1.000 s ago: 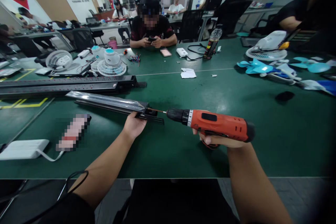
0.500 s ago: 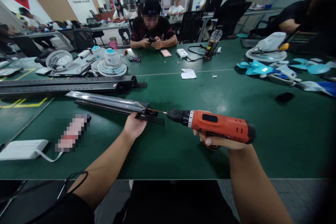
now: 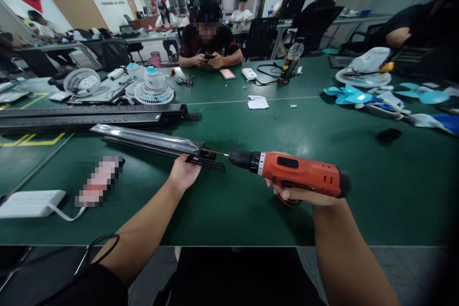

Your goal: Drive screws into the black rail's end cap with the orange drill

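My right hand point(image 3: 304, 195) grips an orange and black cordless drill point(image 3: 297, 173), held level with its thin bit pointing left into the end of a long black power strip point(image 3: 158, 144) that is partly wrapped in clear plastic. My left hand point(image 3: 183, 172) holds that end of the strip from the near side, fingers curled under its edge. The strip lies on the green table point(image 3: 233, 210), running away to the left.
Two more long black strips point(image 3: 89, 117) lie behind it. White desk fans point(image 3: 153, 88), blue fan blades point(image 3: 353, 94), a bottle point(image 3: 289, 62), paper scraps point(image 3: 257, 102) and a white power bank point(image 3: 30, 203) are on the table. A person point(image 3: 210, 40) sits opposite.
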A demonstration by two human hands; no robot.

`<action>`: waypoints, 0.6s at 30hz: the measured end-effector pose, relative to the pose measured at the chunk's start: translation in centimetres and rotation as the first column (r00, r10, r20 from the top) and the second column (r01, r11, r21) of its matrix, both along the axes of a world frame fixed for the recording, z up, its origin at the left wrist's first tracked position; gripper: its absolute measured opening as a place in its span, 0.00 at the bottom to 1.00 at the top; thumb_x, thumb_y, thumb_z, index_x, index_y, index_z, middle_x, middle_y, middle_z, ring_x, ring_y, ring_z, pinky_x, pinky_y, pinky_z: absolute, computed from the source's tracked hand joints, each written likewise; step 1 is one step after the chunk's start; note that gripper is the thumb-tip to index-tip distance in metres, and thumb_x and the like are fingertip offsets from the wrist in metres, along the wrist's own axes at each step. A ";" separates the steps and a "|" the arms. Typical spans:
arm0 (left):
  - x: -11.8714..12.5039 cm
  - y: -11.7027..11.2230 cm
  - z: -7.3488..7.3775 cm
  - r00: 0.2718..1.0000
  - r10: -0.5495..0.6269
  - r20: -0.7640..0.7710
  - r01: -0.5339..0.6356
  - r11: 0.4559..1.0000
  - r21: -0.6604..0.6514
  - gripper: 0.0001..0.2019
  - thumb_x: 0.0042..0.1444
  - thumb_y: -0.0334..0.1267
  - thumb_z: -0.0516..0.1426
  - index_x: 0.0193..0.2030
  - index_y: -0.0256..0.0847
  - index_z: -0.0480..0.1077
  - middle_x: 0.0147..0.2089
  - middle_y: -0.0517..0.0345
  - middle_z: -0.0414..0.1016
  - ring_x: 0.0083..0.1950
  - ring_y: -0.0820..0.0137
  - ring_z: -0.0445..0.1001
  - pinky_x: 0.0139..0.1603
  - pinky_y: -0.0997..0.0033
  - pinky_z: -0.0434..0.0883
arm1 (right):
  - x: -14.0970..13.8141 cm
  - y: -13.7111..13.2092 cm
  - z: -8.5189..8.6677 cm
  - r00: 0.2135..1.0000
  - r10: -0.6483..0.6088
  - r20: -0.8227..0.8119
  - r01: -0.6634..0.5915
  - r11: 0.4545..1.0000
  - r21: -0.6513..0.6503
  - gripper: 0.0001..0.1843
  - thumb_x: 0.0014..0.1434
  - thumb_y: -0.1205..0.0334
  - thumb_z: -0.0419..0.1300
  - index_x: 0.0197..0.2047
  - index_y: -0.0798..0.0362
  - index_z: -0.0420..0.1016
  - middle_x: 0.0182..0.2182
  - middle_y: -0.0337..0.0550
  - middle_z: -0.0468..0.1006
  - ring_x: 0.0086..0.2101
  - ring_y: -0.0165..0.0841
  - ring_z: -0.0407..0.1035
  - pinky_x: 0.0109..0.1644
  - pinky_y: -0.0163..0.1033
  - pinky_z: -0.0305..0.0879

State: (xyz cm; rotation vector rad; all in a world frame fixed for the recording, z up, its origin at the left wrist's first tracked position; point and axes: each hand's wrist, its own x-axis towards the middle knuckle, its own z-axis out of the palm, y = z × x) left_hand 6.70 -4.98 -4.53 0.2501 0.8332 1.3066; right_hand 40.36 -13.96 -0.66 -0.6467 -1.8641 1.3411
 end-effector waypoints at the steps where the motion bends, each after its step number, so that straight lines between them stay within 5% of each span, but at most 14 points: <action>1: 0.0 0.0 0.0 1.000 0.004 -0.002 -0.004 1.000 0.000 0.11 0.61 0.26 0.55 0.42 0.35 0.80 0.37 0.50 0.86 0.42 0.63 0.85 0.53 0.65 0.81 | 0.0 0.0 0.0 1.000 0.002 0.001 -0.002 1.000 -0.008 0.14 0.72 0.53 0.68 0.53 0.54 0.79 0.28 0.37 0.74 0.23 0.27 0.68 0.24 0.32 0.71; 18: 0.1 0.1 -0.3 0.999 0.019 -0.026 -0.018 0.999 0.035 0.08 0.58 0.25 0.58 0.39 0.36 0.79 0.36 0.51 0.86 0.42 0.63 0.86 0.51 0.64 0.82 | -0.2 -0.3 0.3 1.000 -0.007 -0.001 0.007 1.000 -0.028 0.13 0.72 0.54 0.69 0.52 0.53 0.79 0.30 0.37 0.75 0.24 0.27 0.69 0.24 0.32 0.71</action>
